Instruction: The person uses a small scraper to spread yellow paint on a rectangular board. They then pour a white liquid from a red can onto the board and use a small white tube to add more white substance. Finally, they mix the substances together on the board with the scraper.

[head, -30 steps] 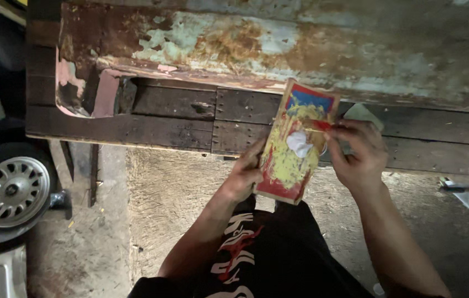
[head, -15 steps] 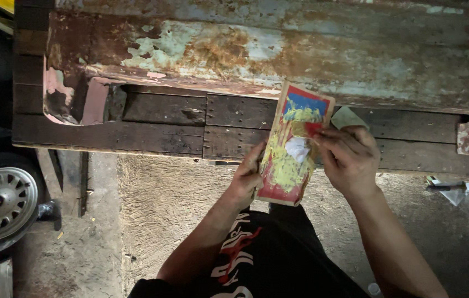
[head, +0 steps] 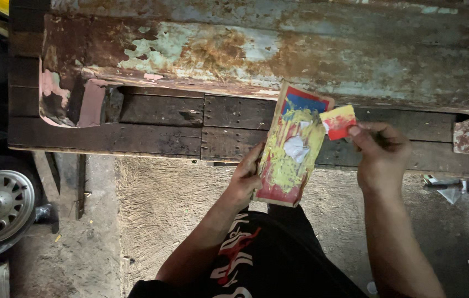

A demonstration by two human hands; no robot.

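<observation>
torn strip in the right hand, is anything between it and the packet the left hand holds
Nothing visible does. The right hand pinches the small red and yellow torn strip just off the top right corner of the colourful packet, which the left hand grips by its left edge. Only open air, with the dark wooden boards behind, lies between strip and packet.

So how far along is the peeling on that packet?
One small red-and-yellow piece is torn free and pinched in the right hand. The left hand holds the packet upright. A white bare patch shows mid-face; most of the yellow and red covering remains on.
</observation>
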